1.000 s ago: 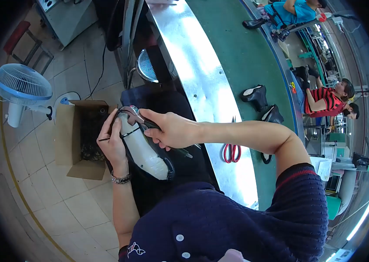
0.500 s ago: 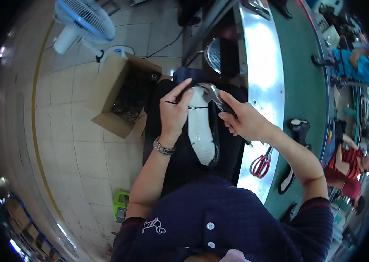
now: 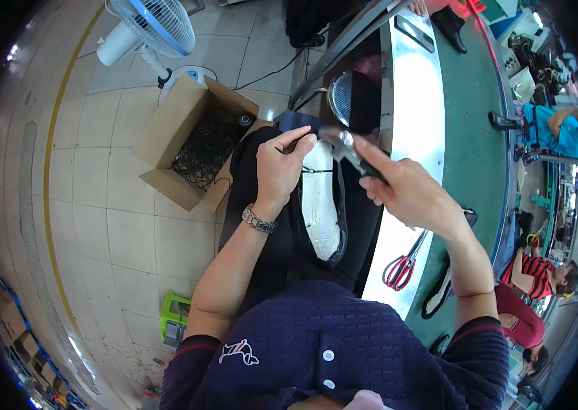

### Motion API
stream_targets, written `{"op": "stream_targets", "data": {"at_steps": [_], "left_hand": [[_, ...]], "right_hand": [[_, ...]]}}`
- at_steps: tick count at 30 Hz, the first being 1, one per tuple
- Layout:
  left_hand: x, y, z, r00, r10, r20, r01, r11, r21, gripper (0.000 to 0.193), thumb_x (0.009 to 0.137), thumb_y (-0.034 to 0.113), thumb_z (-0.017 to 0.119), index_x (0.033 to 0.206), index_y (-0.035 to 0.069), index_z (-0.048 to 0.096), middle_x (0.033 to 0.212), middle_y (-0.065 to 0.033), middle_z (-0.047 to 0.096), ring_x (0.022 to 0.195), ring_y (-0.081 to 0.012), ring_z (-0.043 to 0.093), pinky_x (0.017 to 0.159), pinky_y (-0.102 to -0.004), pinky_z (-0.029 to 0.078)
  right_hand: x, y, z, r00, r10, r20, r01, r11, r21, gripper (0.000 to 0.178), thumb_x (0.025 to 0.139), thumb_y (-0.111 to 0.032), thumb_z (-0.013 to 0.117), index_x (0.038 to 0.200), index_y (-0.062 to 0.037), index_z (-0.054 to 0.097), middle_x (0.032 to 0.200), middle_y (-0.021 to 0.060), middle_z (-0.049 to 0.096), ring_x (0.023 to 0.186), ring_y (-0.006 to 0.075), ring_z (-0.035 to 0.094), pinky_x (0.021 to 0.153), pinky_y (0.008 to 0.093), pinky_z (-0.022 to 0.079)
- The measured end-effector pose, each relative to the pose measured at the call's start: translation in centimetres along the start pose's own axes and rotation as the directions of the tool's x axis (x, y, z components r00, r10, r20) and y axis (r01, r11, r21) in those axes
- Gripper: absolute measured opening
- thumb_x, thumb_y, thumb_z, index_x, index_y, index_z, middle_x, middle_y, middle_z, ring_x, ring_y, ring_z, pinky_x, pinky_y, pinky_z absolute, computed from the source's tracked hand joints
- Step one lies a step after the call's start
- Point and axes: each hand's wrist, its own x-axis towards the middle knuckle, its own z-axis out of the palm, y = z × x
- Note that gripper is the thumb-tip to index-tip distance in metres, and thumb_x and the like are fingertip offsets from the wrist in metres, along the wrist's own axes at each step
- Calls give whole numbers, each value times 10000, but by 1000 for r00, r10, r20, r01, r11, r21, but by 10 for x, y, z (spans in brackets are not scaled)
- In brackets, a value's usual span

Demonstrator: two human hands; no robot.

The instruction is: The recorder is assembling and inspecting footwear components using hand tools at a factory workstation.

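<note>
A black shoe upper on a last lies sole-up across my lap, its white insole [image 3: 321,212] facing me and its toe away from me. A thin dark strap or cord [image 3: 317,171] crosses the insole near the toe. My left hand [image 3: 279,167] is at the toe's left side, thumb and forefinger pinched at the dark upper edge. In my right hand [image 3: 408,184] are metal pliers [image 3: 357,156] with dark handles. Their head is smeared by motion beside the toe, so whether the jaws touch the upper I cannot tell.
At the left stand an open cardboard box [image 3: 159,137] of dark stringy pieces and a fan [image 3: 155,31]. The metal ledge [image 3: 412,116] on the right carries red-handled scissors [image 3: 400,270] and a phone [image 3: 414,33]. Beyond it, a green conveyor [image 3: 470,130] bears shoes. Other people sit farther right.
My right hand and the pliers have shifted a little to the right, and the pliers' head is now blurred. My left hand stays at the toe. The whole view has moved slightly.
</note>
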Motion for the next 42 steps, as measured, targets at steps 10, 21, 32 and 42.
{"op": "stream_targets", "data": {"at_steps": [10,21,32,42], "left_hand": [[2,6,-9,991,-7,133,-7,994,105,270,883,84,682,1133,-17,691,863,20,660,761,-21,552,683,-172,418],[1,0,-15,988,26,150,-36,998,59,287,877,59,667,1153,-17,683,950,-13,685,806,-40,580,735,-184,452],[-12,8,-15,967,-62,247,77,996,-53,374,908,180,657,1240,10,640,1181,-42,661,1055,-84,572,962,-230,402],[10,12,-2,973,-11,230,-3,998,61,244,899,117,686,1107,-9,699,953,-9,689,824,-41,583,750,-187,457]], "right_hand": [[19,10,23,951,-238,-197,149,912,-382,681,928,-120,572,1512,-146,222,671,217,641,625,399,652,605,491,524],[19,5,27,913,-283,-293,189,932,-311,704,920,-131,586,1521,-202,226,720,196,656,620,386,649,592,477,525],[-9,62,69,840,-118,-530,90,993,-79,663,952,-153,556,1523,-243,232,740,202,670,640,344,677,588,425,538],[-85,189,156,596,605,-529,-527,791,311,612,941,-240,604,1471,-76,346,1182,274,565,1086,406,565,924,468,437]]}}
